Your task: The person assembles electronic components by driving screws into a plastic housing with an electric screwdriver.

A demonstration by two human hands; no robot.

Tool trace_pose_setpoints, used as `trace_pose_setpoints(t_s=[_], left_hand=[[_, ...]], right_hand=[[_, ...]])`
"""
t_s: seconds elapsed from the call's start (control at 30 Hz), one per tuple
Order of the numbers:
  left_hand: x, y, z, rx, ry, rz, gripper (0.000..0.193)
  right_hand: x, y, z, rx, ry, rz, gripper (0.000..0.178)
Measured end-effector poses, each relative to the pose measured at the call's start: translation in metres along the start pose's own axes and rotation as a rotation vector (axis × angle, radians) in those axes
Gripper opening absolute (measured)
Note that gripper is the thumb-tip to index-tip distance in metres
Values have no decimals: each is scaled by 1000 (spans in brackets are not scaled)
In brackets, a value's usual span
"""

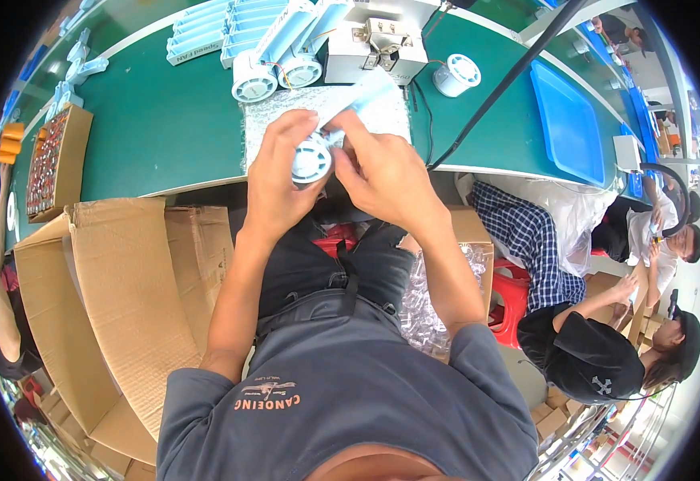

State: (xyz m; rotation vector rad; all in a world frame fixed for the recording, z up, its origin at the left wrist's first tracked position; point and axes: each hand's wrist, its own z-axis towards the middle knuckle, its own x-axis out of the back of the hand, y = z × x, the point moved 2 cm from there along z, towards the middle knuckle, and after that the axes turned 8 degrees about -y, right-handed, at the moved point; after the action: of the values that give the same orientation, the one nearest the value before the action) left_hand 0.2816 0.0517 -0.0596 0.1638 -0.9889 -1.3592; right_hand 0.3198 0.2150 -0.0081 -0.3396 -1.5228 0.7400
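Observation:
A light-blue plastic fan body [311, 162], with a round vented end and a long pale shaft, is held up between my two hands. My left hand [279, 172] wraps its fingers and thumb around the vented end. On the other side, my right hand [383, 175] grips the body near the shaft, its fingertips partly hidden. Below them on the bench lies a bubble-wrap sheet [258, 128]. Two similar fan bodies [255, 78] with thin wires rest at its far left edge. Behind it stands a boxy metal fixture [372, 58].
Stacked light-blue housings [197, 34] lie on the green bench [141, 128]. A round fan piece [455, 74] and blue tray [570, 132] sit right. A carton of small parts [57, 164] and open cardboard box [125, 264] are left. Co-workers [598, 349] sit right.

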Motion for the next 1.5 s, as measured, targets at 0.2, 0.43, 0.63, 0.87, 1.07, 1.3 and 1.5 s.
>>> trace_pose_setpoints(t_s=[0.2,0.43,0.63,0.87,1.07,1.3,1.5], left_hand=[[-7,1,-4,-15,-15,71,68],[-9,3,-1,17,68,90,68],[-9,5,2,11,133,102,66],[-15,5,-4,7,129,136,70],[-19,8,-7,45,156,129,73],[-22,4,-10,8,199,70,63],[-14,8,-8,84,173,36,68]], right_hand=[[5,-6,-7,92,196,5,18],[-1,-3,-16,109,326,259,15],[-8,-3,-19,40,116,239,17],[-6,-17,-30,39,204,217,23],[-23,-28,-32,-125,108,1035,29],[-37,-17,-36,50,182,668,29],[-39,18,-29,9,143,800,17]])
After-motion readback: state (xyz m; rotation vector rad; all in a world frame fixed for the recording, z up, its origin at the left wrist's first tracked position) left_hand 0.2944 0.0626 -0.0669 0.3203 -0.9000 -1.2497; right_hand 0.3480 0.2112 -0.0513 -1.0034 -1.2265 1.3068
